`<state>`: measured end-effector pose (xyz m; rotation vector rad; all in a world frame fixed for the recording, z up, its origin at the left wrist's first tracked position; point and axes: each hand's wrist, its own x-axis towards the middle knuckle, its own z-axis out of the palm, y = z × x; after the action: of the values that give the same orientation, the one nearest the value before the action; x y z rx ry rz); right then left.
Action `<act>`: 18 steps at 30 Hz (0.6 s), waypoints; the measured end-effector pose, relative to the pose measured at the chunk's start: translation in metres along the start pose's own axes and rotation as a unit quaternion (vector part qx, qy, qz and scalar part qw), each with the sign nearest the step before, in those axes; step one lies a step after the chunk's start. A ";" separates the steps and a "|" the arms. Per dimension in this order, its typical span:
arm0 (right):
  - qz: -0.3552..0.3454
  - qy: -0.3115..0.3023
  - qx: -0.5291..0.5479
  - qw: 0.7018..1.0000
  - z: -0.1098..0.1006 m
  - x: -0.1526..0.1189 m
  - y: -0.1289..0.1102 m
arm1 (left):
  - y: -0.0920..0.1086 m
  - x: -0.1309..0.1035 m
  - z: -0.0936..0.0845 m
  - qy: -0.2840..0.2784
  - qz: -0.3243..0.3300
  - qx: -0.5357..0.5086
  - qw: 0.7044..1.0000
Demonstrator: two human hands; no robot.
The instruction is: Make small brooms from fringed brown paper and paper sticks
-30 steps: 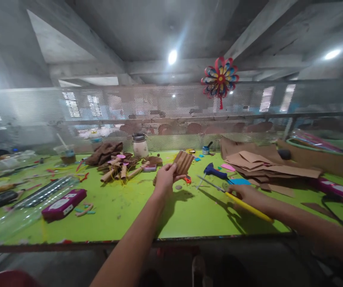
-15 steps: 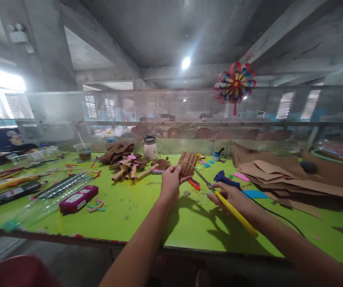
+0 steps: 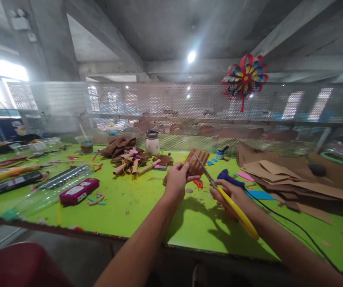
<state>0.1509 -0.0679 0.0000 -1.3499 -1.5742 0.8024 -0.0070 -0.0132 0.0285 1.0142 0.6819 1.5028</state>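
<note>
My left hand (image 3: 178,175) pinches a small piece of striped brown corrugated cardboard (image 3: 199,161) by its left side, holding it above the green table. Scissors with yellow handles (image 3: 238,213) are gripped in my right hand (image 3: 226,195). Their metal blades lie across the right part of the cardboard; whether they cut into it I cannot tell. Below the cardboard, an orange cutter (image 3: 198,183) rests on the table. Just beyond my right hand lies a blue glue gun (image 3: 230,178) with a black cord.
Stacked brown paper sheets (image 3: 279,175) cover the right side. Rolled paper tubes (image 3: 129,165), a lidded jar (image 3: 152,142) and a purple box (image 3: 79,191) stand to the left. A perforated metal screen (image 3: 171,99) rises behind the green table (image 3: 111,217), with a paper flower (image 3: 245,77) on it.
The cardboard has tilted clockwise, and both hands sit slightly further right in view. The whole view has shifted a little. My grip on cardboard and scissors stays the same.
</note>
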 end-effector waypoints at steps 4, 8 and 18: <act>-0.004 0.012 0.004 1.000 0.004 0.000 0.001 | 0.001 0.000 0.001 0.001 -0.002 -0.002 1.000; -0.008 0.024 0.008 1.000 0.004 -0.001 0.002 | 0.000 0.000 0.001 0.008 -0.002 -0.005 1.000; -0.004 0.040 0.006 0.999 0.006 -0.002 0.007 | 0.002 -0.001 0.000 0.007 -0.015 0.006 1.000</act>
<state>0.1488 -0.0677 -0.0090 -1.3504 -1.5094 0.7437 -0.0081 -0.0146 0.0299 0.9985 0.7134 1.4829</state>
